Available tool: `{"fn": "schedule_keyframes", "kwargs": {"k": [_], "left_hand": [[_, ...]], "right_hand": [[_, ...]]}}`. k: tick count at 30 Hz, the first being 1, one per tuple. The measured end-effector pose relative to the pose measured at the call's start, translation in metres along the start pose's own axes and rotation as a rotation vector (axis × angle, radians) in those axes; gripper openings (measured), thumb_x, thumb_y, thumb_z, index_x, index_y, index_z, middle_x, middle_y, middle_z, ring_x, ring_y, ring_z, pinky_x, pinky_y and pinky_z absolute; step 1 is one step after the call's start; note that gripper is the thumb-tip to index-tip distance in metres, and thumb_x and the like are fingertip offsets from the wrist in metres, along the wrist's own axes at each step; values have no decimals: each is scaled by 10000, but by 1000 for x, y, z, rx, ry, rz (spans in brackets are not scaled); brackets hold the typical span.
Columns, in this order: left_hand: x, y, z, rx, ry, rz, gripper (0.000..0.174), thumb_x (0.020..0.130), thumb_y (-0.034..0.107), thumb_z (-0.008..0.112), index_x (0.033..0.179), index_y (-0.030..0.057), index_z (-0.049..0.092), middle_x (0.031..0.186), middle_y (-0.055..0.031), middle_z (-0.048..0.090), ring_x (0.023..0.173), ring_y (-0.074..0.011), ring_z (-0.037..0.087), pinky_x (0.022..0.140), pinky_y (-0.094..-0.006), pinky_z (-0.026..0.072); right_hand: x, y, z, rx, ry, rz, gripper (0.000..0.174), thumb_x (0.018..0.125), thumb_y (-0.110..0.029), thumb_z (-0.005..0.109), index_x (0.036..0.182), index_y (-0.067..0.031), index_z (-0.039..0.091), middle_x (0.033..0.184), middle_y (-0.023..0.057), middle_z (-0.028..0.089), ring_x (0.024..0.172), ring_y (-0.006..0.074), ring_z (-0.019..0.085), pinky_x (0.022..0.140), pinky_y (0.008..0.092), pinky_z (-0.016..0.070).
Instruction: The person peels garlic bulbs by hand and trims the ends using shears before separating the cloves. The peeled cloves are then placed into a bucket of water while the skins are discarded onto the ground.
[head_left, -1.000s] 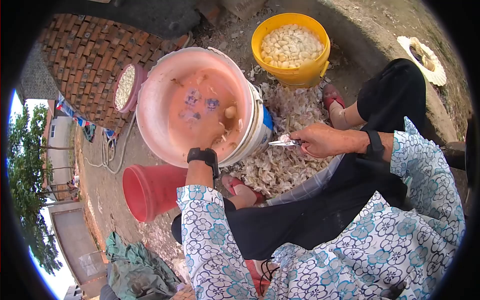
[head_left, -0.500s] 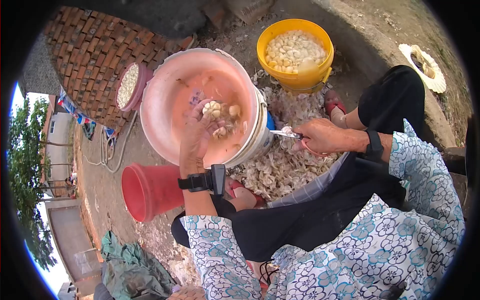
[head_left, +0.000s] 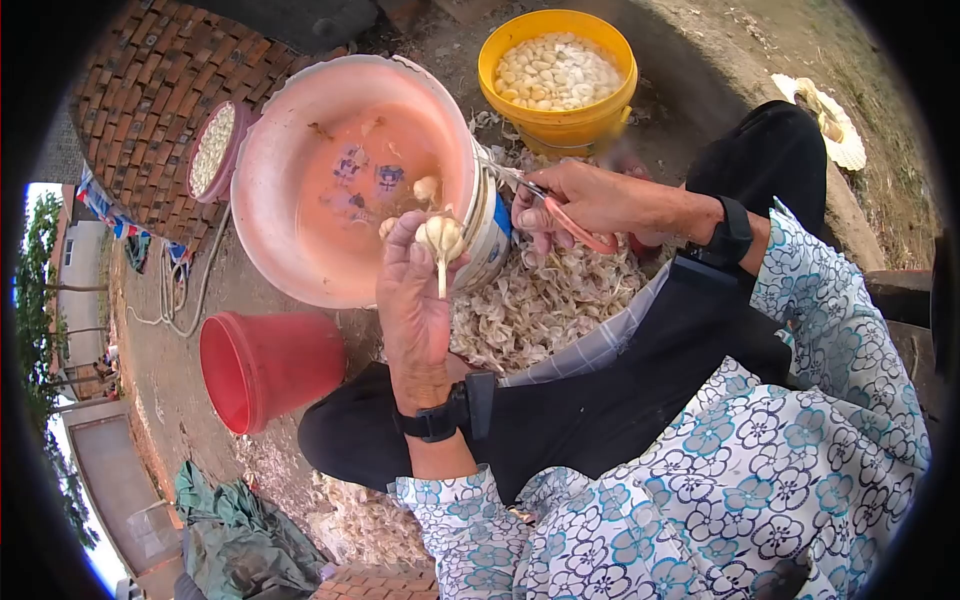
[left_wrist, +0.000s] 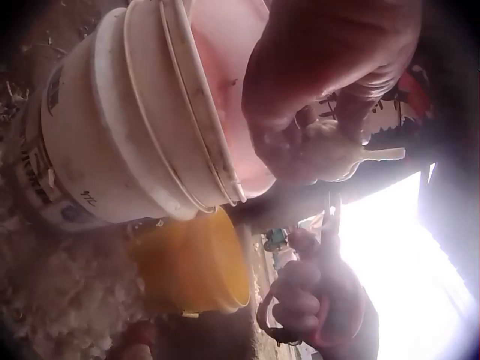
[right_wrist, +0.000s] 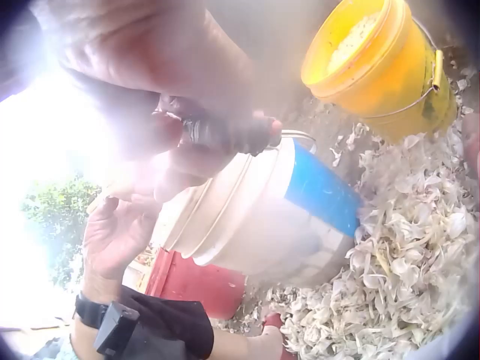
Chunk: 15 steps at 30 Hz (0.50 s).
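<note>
My left hand point(head_left: 415, 310) holds a garlic bulb point(head_left: 441, 236) with its stem pointing down toward me, beside the rim of a large white bucket point(head_left: 480, 190) topped by a basin of pinkish water. The same bulb point(left_wrist: 330, 152) is between the fingers in the left wrist view. My right hand point(head_left: 600, 200) grips orange-handled scissors point(head_left: 580, 228), blades pointing left toward the bucket rim. Another pale bulb point(head_left: 427, 189) lies in the basin point(head_left: 262, 200). In the right wrist view the right hand point(right_wrist: 165, 82) is blurred and covers most of the scissors.
A yellow bucket point(head_left: 560, 118) of peeled cloves stands at the back. Garlic skins point(head_left: 540, 310) cover the ground between the feet. A red bucket point(head_left: 270, 365) lies left of the knee; a pink tub point(head_left: 213, 150) of cloves sits by the bricks point(head_left: 160, 90).
My left hand has come up out of the basin toward me with a garlic bulb in its fingers. The right hand and scissors have moved up and left, nearer the bucket rim.
</note>
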<state>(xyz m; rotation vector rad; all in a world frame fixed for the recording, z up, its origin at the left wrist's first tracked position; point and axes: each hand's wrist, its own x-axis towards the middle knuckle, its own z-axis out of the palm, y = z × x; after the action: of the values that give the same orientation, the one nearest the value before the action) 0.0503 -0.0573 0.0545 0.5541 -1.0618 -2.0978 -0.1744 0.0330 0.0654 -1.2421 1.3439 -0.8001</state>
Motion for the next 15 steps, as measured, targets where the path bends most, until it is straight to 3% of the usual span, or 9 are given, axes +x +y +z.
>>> {"fn": "schedule_keyframes", "kwargs": {"k": [2, 8, 10, 15], "left_hand": [[-2, -7, 0, 6, -7, 20, 344, 920, 135, 588, 1223, 24, 470, 1123, -103, 594, 1013, -204, 602, 870, -350, 525], [-3, -15, 3, 155, 26, 36, 348, 909, 162, 618, 1202, 24, 490, 1097, -73, 605, 991, -157, 588, 880, -300, 486], [-7, -18, 10, 466, -7, 71, 312, 949, 227, 564, 1183, 30, 501, 1066, -69, 603, 966, -137, 577, 864, -274, 464], [-10, -32, 22, 450, 28, 130, 372, 983, 379, 462, 1137, 44, 509, 980, -56, 591, 867, -125, 560, 760, -275, 466]], "right_hand": [[7, 7, 5, 111, 20, -61, 270, 964, -263, 534, 1046, -6, 543, 776, 39, 661, 583, 47, 537, 517, 196, 435], [11, -6, 20, 162, -4, -197, 309, 941, -290, 576, 1080, -19, 527, 758, 34, 653, 581, 52, 547, 499, 199, 433], [9, -12, 23, 136, -3, -168, 360, 923, -313, 604, 1087, -4, 519, 763, 40, 645, 605, 71, 560, 516, 218, 450], [9, -7, 38, -65, 137, -208, 408, 916, -339, 611, 1083, 19, 510, 779, 69, 635, 645, 86, 560, 546, 248, 461]]}}
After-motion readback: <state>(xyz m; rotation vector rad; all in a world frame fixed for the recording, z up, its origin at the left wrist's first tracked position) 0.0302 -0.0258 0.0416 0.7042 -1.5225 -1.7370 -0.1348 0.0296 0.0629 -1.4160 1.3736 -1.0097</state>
